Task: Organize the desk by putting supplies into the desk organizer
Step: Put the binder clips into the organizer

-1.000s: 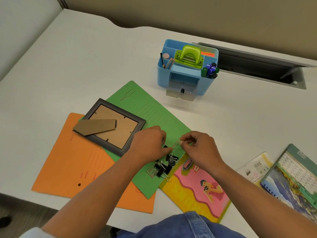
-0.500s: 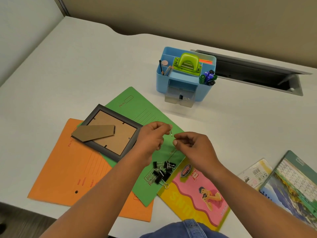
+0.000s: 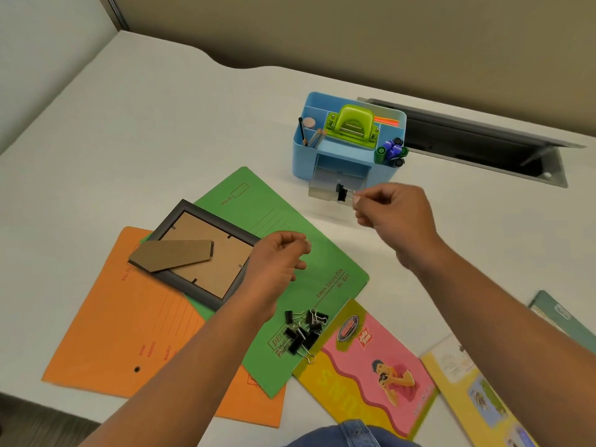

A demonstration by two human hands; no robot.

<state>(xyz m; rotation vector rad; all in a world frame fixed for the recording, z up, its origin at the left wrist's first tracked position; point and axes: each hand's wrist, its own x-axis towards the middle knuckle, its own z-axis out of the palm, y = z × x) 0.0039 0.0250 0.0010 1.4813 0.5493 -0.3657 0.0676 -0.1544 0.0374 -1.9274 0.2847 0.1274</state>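
Head view: the blue plastic desk organizer stands upright on the white table, well beyond the papers. Its top compartments hold a lime-green hole punch in the middle, pencils at the left and green and purple markers at the right. A clear plastic drawer is pulled out from its front face.

The right hand is extended toward that drawer. Its grip is a fingertip pinch on the wire handle of a small black binder clip, with the clip body pointing away from the palm. The clip sits at the front right corner of the drawer; whether it touches the drawer floor cannot be told.

The left hand hovers above the green paper folder. Its grip is slack, with loosely curled fingers and nothing visible in it.

A loose pile of black binder clips, each with silver wire handles, lies on the near corner of the green folder. One clip reaches onto the pink-and-yellow booklet just beside it.

The green folder overlaps an orange paper folder. A dark picture frame lies face down across both, its brown cardboard stand flat on its back.
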